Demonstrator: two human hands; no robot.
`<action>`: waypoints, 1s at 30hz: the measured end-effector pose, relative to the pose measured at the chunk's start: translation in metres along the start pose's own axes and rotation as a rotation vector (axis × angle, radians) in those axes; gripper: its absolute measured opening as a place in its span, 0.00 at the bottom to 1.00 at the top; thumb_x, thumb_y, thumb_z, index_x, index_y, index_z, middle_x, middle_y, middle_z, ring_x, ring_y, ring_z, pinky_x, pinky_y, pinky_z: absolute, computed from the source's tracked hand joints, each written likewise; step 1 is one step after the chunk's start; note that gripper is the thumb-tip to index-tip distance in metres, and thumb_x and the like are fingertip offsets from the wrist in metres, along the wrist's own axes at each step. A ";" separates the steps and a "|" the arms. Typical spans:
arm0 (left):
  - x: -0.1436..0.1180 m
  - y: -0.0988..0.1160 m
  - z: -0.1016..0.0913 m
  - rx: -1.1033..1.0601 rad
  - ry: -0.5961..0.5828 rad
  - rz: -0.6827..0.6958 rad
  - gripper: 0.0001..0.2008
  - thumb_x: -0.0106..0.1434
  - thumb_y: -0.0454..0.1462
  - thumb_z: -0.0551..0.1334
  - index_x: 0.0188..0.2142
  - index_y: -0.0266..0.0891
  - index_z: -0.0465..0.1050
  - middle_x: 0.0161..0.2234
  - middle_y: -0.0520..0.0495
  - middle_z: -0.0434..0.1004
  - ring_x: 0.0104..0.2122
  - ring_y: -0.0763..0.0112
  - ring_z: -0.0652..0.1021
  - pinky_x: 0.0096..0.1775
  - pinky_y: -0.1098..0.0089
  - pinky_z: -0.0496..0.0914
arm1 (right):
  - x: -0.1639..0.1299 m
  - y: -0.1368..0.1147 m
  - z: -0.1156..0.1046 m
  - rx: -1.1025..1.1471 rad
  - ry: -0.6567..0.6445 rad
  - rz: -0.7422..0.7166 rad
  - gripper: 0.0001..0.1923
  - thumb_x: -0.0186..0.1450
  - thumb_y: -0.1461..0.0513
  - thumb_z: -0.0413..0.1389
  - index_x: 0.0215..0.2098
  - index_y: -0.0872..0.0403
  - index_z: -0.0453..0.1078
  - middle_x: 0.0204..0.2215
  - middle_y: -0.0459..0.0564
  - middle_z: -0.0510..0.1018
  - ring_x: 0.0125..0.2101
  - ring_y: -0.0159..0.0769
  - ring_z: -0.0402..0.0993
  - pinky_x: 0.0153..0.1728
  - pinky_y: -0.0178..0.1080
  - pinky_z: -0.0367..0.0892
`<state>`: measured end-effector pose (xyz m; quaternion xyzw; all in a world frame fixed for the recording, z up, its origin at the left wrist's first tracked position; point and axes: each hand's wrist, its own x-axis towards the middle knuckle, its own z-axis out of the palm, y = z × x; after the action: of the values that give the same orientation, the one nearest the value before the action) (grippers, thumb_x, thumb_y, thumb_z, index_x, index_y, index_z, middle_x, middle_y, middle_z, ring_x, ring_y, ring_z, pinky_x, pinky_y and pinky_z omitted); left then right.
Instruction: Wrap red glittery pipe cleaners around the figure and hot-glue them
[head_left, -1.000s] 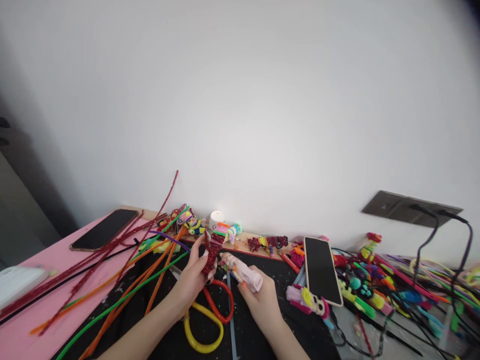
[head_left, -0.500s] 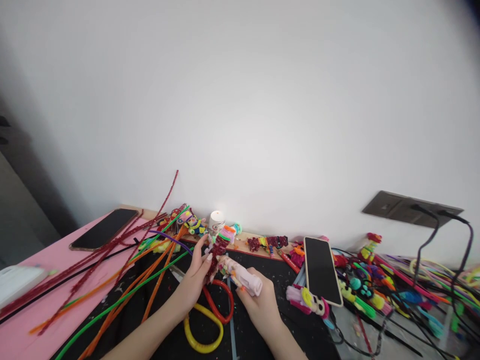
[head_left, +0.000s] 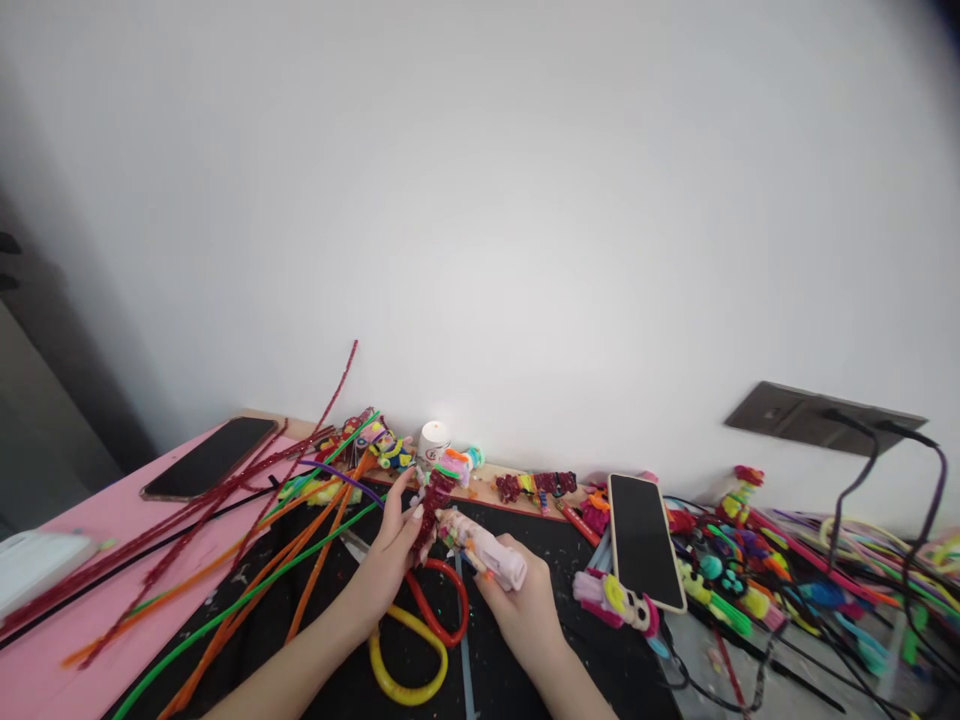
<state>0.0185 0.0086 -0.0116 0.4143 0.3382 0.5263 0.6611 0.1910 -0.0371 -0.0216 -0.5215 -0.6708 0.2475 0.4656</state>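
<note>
My left hand (head_left: 382, 570) grips a small dark-red glittery pipe-cleaner figure (head_left: 433, 503) with green and pink bits on top, holding it upright over the black mat (head_left: 525, 540). My right hand (head_left: 525, 605) holds a pale pink glue gun (head_left: 487, 550), and its nozzle points left, touching the lower part of the figure. Red and yellow loops of a scissors handle (head_left: 420, 640) lie on the mat just below both hands.
Long red, orange and green pipe cleaners (head_left: 247, 560) fan out to the left over a pink surface (head_left: 82, 530). A dark phone (head_left: 210, 457) lies at far left, another phone (head_left: 645, 540) leans at right. Small colourful figures (head_left: 536, 486), a lit candle (head_left: 433, 440) and cables (head_left: 847, 500) line the wall.
The left hand lowered and tilted the red figure toward the glue gun. The right hand brought the nozzle up against it. Little moved in the last half second.
</note>
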 end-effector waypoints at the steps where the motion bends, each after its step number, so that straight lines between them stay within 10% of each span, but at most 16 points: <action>1: 0.001 -0.001 0.000 -0.010 0.000 -0.009 0.36 0.61 0.47 0.57 0.63 0.48 0.38 0.24 0.57 0.61 0.22 0.75 0.63 0.26 0.72 0.58 | 0.000 0.000 0.000 -0.003 0.001 0.001 0.06 0.56 0.67 0.51 0.24 0.52 0.59 0.20 0.40 0.62 0.21 0.29 0.59 0.22 0.31 0.55; 20: -0.002 0.004 0.003 -0.207 -0.002 -0.034 0.33 0.63 0.40 0.57 0.62 0.51 0.40 0.27 0.53 0.68 0.23 0.77 0.64 0.27 0.74 0.58 | -0.002 0.004 0.002 -0.075 0.000 0.043 0.04 0.57 0.67 0.51 0.26 0.53 0.61 0.20 0.41 0.65 0.21 0.30 0.62 0.23 0.31 0.56; 30: -0.002 0.005 0.001 -0.029 0.047 0.093 0.32 0.64 0.44 0.55 0.63 0.49 0.40 0.26 0.55 0.68 0.22 0.75 0.65 0.28 0.72 0.62 | 0.007 -0.006 -0.013 -0.658 0.067 0.048 0.18 0.59 0.68 0.48 0.47 0.53 0.65 0.39 0.54 0.74 0.39 0.45 0.71 0.37 0.41 0.60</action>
<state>0.0165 0.0067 -0.0067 0.4077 0.3263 0.5707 0.6337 0.1996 -0.0342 -0.0080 -0.6675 -0.6866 0.0114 0.2878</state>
